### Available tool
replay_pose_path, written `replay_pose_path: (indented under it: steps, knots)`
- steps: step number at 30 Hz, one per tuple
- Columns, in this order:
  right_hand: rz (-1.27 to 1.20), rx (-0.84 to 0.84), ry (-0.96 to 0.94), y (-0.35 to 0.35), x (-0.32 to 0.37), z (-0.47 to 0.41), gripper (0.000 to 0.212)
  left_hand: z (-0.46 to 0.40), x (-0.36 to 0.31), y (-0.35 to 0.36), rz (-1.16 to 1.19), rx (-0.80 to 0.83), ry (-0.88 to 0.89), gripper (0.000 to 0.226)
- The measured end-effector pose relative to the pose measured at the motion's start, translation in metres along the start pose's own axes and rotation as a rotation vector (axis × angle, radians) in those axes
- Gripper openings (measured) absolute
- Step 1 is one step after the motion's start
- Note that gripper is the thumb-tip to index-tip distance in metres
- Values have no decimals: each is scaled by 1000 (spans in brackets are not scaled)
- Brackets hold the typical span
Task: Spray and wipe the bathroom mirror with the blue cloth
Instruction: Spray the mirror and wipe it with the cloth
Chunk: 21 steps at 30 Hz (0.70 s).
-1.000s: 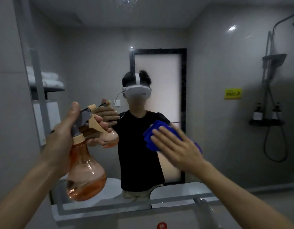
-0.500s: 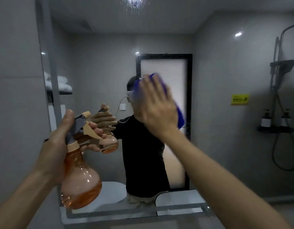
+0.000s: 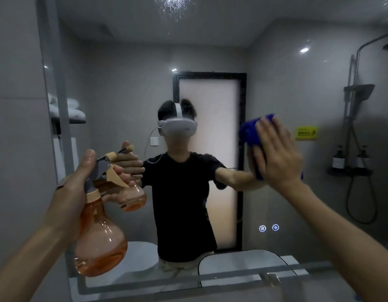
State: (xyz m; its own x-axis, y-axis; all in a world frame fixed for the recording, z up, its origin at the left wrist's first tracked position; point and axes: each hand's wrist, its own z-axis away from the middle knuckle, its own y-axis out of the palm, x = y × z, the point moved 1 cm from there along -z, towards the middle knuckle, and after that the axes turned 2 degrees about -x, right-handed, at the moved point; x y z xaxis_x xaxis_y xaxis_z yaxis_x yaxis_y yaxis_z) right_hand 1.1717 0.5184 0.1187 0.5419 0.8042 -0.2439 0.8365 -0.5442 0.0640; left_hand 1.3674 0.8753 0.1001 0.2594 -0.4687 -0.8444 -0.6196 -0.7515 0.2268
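The right hand (image 3: pixel 278 153) presses the soft, limp blue cloth (image 3: pixel 251 136) flat-fingered against the mirror (image 3: pixel 297 203), best bunched under the palm, while the left hand (image 3: pixel 73 188) grips the spray bottle (image 3: pixel 99 236) by its neck.

Change since the earlier frames: the right hand (image 3: pixel 278 153), flat on the blue cloth (image 3: pixel 253 136) against the mirror (image 3: pixel 297 203), has swept from the glass over the reflected head down and right, to beside the reflected door frame. Two lit touch icons (image 3: pixel 269 228) have come into view low on the glass.
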Motion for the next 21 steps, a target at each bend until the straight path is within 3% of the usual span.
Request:
replay_pose_path:
  steps: [3, 5, 9, 14, 21]
  knots:
    - [16, -50, 409, 14, 24, -71, 51, 0, -4, -6, -10, 2, 20, 57]
    - [-5, -10, 484, 24, 60, -110, 54, 0, -6, -10, -29, -3, 27, 56]
    - [-66, -27, 111, 37, 137, -102, 51, 1, -11, -21, -57, -25, 57, 53]
    - [-214, 189, -401, 20, 177, 5, 55, 6, -10, -26, -113, -45, 45, 50]
    - [-187, 222, -481, 9, 152, 61, 56, 20, 5, -43, -130, -73, -17, 56]
